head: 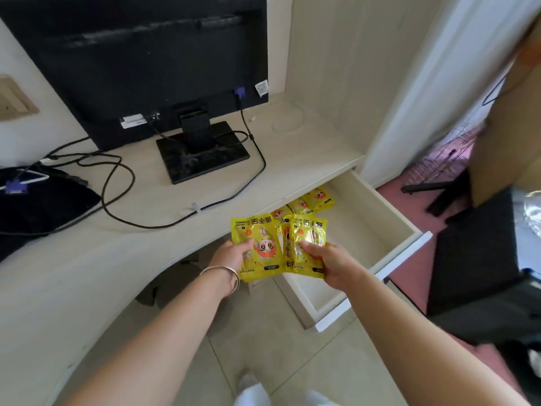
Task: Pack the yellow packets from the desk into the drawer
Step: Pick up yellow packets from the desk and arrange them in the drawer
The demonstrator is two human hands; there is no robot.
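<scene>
Two bare hands each pinch glossy yellow foil packets over the open white wooden drawer (415, 238): left hand (234, 253) closed on one packet (257, 247), right hand (328, 262) on a small stack (307, 244). More packets (317, 199) lie in the drawer's back (none visible on the pale tabletop (146, 218)). They look light, limp and slick, so each grip is probably best at a flat sealed edge.

Home study corner: built-in desk (146, 218), monitor (140, 63), tiled floor (292, 347).

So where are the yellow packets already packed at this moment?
In the head view, the packed yellow packets lie at the back of the open white drawer, right of centre, partly under the pale wooden desk edge, just beyond the packets held in both hands.
</scene>
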